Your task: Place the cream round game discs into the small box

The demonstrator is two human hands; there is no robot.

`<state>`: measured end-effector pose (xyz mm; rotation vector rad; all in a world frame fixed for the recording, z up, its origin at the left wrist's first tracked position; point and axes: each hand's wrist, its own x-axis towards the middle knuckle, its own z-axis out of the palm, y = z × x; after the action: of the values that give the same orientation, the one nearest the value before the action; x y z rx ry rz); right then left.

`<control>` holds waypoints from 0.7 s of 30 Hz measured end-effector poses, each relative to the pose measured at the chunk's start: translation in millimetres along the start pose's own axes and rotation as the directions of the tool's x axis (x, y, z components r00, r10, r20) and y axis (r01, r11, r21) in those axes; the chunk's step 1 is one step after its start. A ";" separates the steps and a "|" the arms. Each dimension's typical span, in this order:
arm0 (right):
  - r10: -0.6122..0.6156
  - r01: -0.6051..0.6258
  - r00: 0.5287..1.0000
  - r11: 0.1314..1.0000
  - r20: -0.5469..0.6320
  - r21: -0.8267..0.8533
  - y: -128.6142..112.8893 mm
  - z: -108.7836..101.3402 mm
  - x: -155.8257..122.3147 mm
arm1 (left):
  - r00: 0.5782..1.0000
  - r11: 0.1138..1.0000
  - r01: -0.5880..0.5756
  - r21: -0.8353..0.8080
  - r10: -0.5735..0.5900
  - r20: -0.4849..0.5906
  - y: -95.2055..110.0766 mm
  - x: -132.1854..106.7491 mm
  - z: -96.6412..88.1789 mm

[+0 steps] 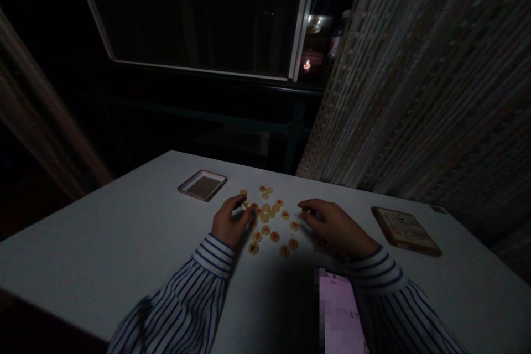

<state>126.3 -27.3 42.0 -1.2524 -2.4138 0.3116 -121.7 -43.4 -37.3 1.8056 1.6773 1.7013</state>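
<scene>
Round wooden Chinese chess pieces (274, 237) lie loosely spread on a white table (136, 232), some with red characters, some with blank faces up. Between thumb and fingertips of my left hand (229, 221) is one Chinese chess piece (246, 205) bearing a dark character, held tilted above the left side of the spread. My right hand (332, 224) hovers at the right side of the pieces. Its thumb and index finger are curved with a small gap, and I see nothing between them. Under that hand, a few pieces are partly hidden in shadow.
A shallow open box tray (203, 185) sits at the far left. At the right lies a flat box with a printed cover (406, 230). A lit phone (342, 310) rests near the front edge, beside my right sleeve. Bead-string curtains (415, 66) hang behind the table.
</scene>
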 end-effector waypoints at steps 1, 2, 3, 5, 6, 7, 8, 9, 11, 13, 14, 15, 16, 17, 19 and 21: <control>0.004 -0.004 1.000 1.000 -0.002 0.000 1.6 -2.2 -2.1 | 1.000 1.000 0.015 -0.024 -0.015 0.012 2.8 0.0 0.7; 0.007 -0.007 1.000 1.000 -0.006 -0.002 2.8 -4.4 -4.1 | 0.999 0.998 0.031 -0.046 -0.030 0.023 5.9 -0.1 1.6; 0.009 -0.009 1.000 1.000 -0.008 -0.004 3.9 -6.4 -5.9 | 0.998 0.997 0.045 -0.064 -0.042 0.037 9.2 -0.4 2.6; 0.007 -0.007 1.000 1.000 -0.014 -0.009 5.7 -10.4 -9.5 | 0.996 0.994 0.069 -0.081 -0.064 0.061 16.0 -1.4 5.3; 0.004 -0.004 1.000 1.000 -0.014 -0.012 6.7 -12.2 -11.3 | 0.995 0.994 0.078 -0.081 -0.072 0.069 19.4 -2.1 6.9; 0.001 -0.001 1.000 1.000 -0.014 -0.015 7.9 -14.0 -13.0 | 0.994 0.994 0.084 -0.076 -0.078 0.077 22.6 -2.7 8.9; -0.002 0.002 1.000 1.000 -0.013 -0.018 9.2 -15.6 -14.9 | 0.993 0.994 0.087 -0.070 -0.081 0.084 25.6 -3.3 11.0; -0.003 0.002 1.000 1.000 -0.011 -0.019 10.8 -17.1 -16.7 | 0.993 0.994 0.087 -0.065 -0.081 0.090 28.5 -3.7 13.3; 0.004 -0.004 1.000 1.000 -0.004 -0.018 14.6 -19.7 -20.3 | 0.992 0.995 0.079 -0.061 -0.073 0.102 34.1 -4.4 18.4; 0.018 -0.018 1.000 1.000 -0.001 -0.013 18.9 -21.7 -23.6 | 0.992 0.996 0.069 -0.065 -0.061 0.114 40.2 -4.5 23.7; 0.025 -0.025 1.000 1.000 -0.001 -0.011 21.1 -22.4 -25.0 | 0.991 0.996 0.069 -0.065 -0.061 0.119 43.7 -4.5 26.3; 0.029 -0.029 1.000 1.000 -0.004 -0.010 23.3 -22.9 -26.2 | 0.990 0.995 0.071 -0.064 -0.062 0.127 47.3 -4.4 28.9; 0.030 -0.030 1.000 0.999 -0.007 -0.012 25.3 -23.4 -27.3 | 0.989 0.995 0.075 -0.068 -0.065 0.136 51.2 -4.3 31.5; 0.030 -0.030 0.999 0.999 -0.010 -0.014 27.0 -23.8 -28.1 | 0.986 0.994 0.084 -0.075 -0.072 0.148 55.1 -4.2 34.0; 0.024 -0.025 1.000 0.999 -0.018 -0.021 29.5 -24.8 -29.2 | 0.980 0.988 0.111 -0.112 -0.090 0.175 62.7 -4.1 38.9; 0.015 -0.016 1.000 1.000 -0.026 -0.026 30.8 -26.2 -29.8 | 0.974 0.978 0.136 -0.155 -0.104 0.203 68.9 -4.5 43.8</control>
<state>176.0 -33.8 46.7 -1.2794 -2.3941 0.2677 -46.5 -48.1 -5.5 1.6950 1.4842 1.5134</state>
